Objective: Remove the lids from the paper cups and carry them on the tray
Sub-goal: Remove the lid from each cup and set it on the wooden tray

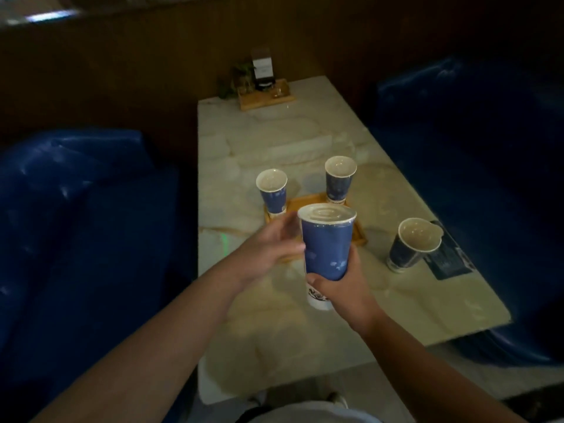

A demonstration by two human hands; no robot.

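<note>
My right hand (338, 285) grips the lower part of a tall blue paper cup (326, 245) that has a clear lid (326, 214) on top, held upright above the table. My left hand (271, 244) is next to the cup's upper left side, fingers apart, touching or nearly touching it. Behind the cup lies a wooden tray (308, 200). Two lidless blue cups stand on it, one at the left (272, 192) and one at the back right (339, 178). A third lidless, darker cup (410, 244) stands on the table to the right, off the tray.
The marble table (274, 141) runs away from me between blue padded benches (76, 224) on both sides. A dark card or menu (448, 257) lies by the right edge. At the far end sits a small wooden stand (265, 96) with a plant and a sign.
</note>
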